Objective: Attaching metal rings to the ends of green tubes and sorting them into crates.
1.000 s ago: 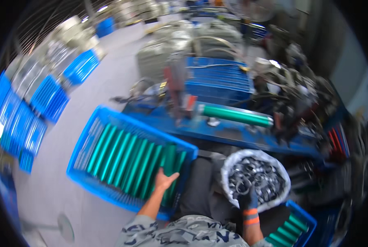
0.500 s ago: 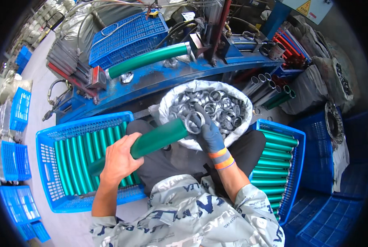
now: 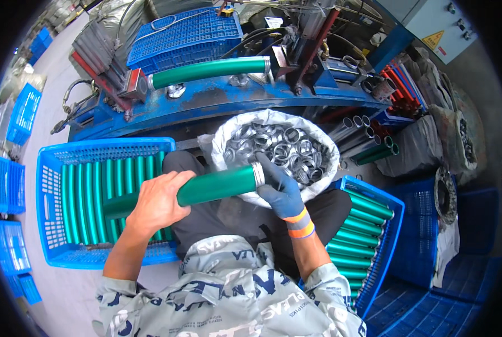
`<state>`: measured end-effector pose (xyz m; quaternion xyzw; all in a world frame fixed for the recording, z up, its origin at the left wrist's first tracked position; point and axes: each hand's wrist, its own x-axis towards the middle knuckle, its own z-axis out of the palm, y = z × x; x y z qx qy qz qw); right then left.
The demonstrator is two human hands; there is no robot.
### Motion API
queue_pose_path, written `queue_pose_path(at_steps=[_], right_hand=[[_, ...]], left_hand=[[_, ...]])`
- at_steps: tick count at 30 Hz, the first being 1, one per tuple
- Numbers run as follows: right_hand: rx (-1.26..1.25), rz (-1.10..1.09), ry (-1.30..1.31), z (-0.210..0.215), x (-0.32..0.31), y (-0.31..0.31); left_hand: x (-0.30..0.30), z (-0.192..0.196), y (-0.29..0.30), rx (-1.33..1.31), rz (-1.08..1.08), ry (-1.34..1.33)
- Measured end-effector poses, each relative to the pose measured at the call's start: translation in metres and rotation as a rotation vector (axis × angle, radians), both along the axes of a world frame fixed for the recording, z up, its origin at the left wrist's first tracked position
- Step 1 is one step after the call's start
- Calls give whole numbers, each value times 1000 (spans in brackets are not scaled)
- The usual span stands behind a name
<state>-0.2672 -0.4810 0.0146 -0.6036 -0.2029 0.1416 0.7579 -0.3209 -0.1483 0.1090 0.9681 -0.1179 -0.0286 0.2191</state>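
My bare left hand (image 3: pixel 162 202) is wrapped round a green tube (image 3: pixel 220 186), held slantwise above my lap. A silvery metal ring (image 3: pixel 258 174) sits at the tube's right end. Thumb and fingers of my right hand (image 3: pixel 285 191), in a dark grey glove with an orange cuff, grip that ring from the right. Just beyond the hands stands a white sack (image 3: pixel 220 147), full of loose metal rings (image 3: pixel 279 150). Other green tubes (image 3: pixel 88 205) lie side by side in the blue crate (image 3: pixel 107 148) to my left.
A second blue crate (image 3: pixel 396 224) with green tubes stands at my right. Across the front runs a blue machine bench (image 3: pixel 206 104), another green tube (image 3: pixel 211 72) resting between its two end heads. Grey and green pipes (image 3: pixel 359 132) lie right of the sack.
The metal ring has gone from tilted in my right fingers to seated at the tube's end. The tube has swung closer to level. My view has shifted slightly.
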Motion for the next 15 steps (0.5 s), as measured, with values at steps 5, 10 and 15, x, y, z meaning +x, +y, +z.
queue_pose_path(at_steps=[5,10,15], right_hand=[[-71,-6,142,-12,13,2],[-550,-313,-182,-59,85,-58],[-1555,-168,-678,-132,114,-91]], left_hand=[[-2,-24,-4,40,54,-94],[-8,-16,-3,-297,108,-29],[-14,-14,-2,-574,72,175]])
